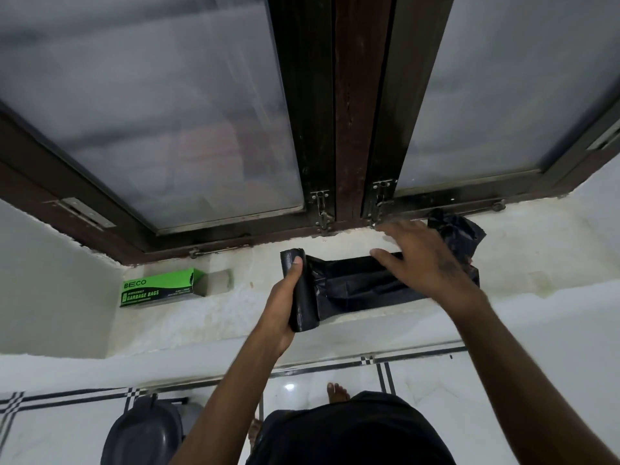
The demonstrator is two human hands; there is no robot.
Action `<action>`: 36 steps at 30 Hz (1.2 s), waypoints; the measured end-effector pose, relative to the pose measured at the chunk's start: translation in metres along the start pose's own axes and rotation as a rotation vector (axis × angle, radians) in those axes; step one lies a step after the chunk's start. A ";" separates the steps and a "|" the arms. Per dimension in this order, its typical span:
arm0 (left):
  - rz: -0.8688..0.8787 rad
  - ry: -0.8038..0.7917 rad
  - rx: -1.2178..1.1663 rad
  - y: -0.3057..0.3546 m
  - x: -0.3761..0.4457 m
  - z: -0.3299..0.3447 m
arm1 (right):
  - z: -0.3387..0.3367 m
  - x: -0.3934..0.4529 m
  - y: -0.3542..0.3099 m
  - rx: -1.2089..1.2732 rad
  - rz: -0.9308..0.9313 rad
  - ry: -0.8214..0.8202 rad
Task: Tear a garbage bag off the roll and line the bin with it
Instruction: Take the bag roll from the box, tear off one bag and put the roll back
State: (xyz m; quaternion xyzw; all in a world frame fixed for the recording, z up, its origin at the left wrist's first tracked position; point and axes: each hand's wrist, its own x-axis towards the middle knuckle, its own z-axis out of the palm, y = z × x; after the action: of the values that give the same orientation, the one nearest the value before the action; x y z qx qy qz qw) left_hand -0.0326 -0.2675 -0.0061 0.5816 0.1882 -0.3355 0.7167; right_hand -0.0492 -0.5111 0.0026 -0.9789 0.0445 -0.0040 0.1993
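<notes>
A black roll of garbage bags (pixel 303 298) stands on end at the front of the white window sill (pixel 208 317), and my left hand (pixel 285 297) is wrapped around it. A length of black bag (pixel 355 283) is unrolled to the right across the sill, its far end crumpled near the window frame. My right hand (pixel 422 260) lies flat on that unrolled bag with fingers spread, pressing it down. The dark grey bin (pixel 144 431) stands on the floor at lower left, below the sill, with its lid on.
A green garbage bag box (pixel 157 288) lies on the sill to the left of the roll. Behind the sill is a dark-framed window (pixel 349 129) with frosted panes and metal latches. My bare feet stand on white tiled floor (pixel 419 391) with black lines.
</notes>
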 end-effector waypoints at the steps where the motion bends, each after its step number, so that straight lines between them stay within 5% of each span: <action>1: 0.012 -0.010 0.031 0.000 0.000 0.001 | 0.002 0.002 -0.013 0.135 -0.017 -0.032; 6: 0.091 -0.053 0.103 0.005 -0.001 -0.001 | 0.022 0.017 -0.046 0.581 -0.037 -0.523; 8: 0.121 -0.050 0.111 0.007 -0.002 -0.003 | 0.029 0.021 -0.047 0.685 -0.058 -0.596; 14: 0.193 0.014 0.198 0.009 -0.005 -0.002 | 0.041 0.027 -0.051 0.727 -0.042 -0.414; 21: 0.257 0.034 0.258 0.014 -0.007 -0.008 | 0.049 0.025 -0.044 0.298 -0.014 -0.199; 24: 0.275 0.101 0.045 0.023 -0.009 -0.023 | 0.040 0.023 -0.011 0.234 0.147 -0.073; 27: 0.304 0.191 -0.111 0.035 -0.004 -0.042 | 0.032 0.018 0.007 0.223 0.080 -0.069; 36: 0.145 0.034 -0.361 0.032 -0.012 -0.035 | 0.046 0.021 -0.032 0.024 -0.037 0.049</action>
State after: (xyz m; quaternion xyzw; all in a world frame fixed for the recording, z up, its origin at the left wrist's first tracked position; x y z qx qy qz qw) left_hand -0.0146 -0.2278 0.0161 0.4611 0.2149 -0.2338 0.8286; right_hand -0.0245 -0.4654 -0.0270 -0.9767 0.0310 -0.0321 0.2099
